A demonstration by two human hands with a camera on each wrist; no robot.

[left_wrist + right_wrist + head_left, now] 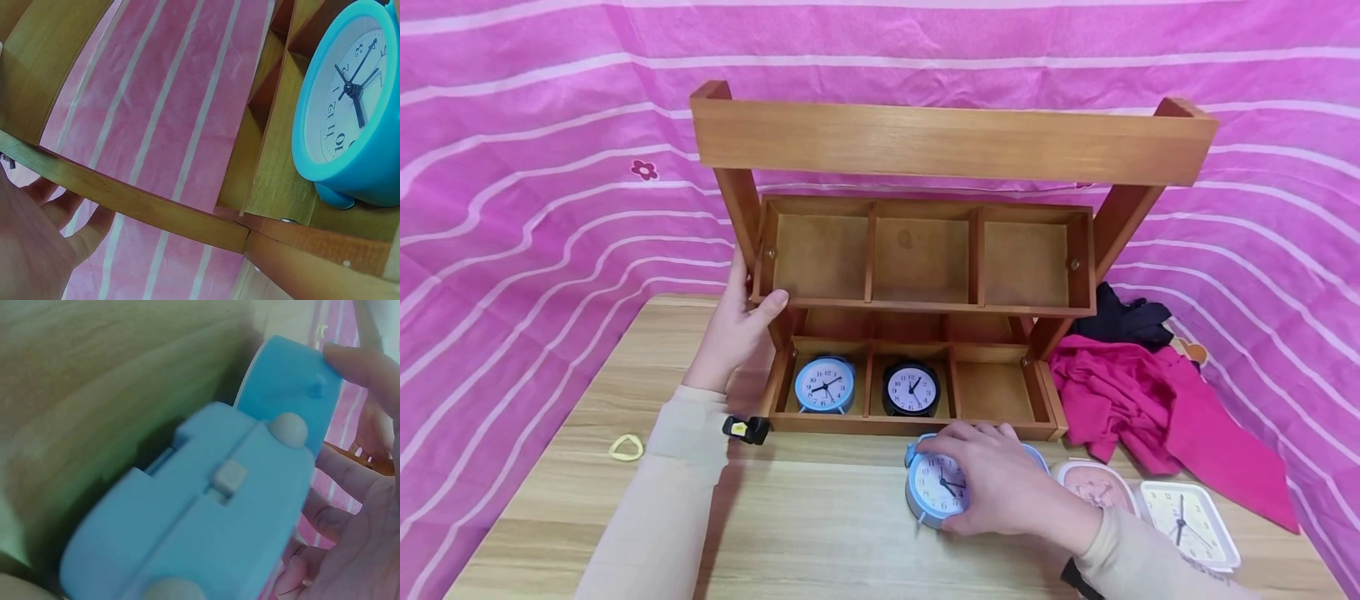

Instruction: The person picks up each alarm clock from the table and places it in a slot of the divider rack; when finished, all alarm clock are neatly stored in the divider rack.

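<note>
A brown wooden rack with two tiers of compartments stands on the table. My left hand grips its left side, thumb at the upper tray's front corner, fingers behind the side post. My right hand holds a round blue alarm clock by its right side, in front of the rack; the clock leans back. In the lower tray, a light-blue alarm clock occupies the left compartment and a black alarm clock the middle one. Another blue clock lies beneath my right palm, mostly hidden in the head view.
A pink clock and a white square clock lie at the right front. Magenta cloth and black cloth are heaped right of the rack. A yellow band lies on the table at left.
</note>
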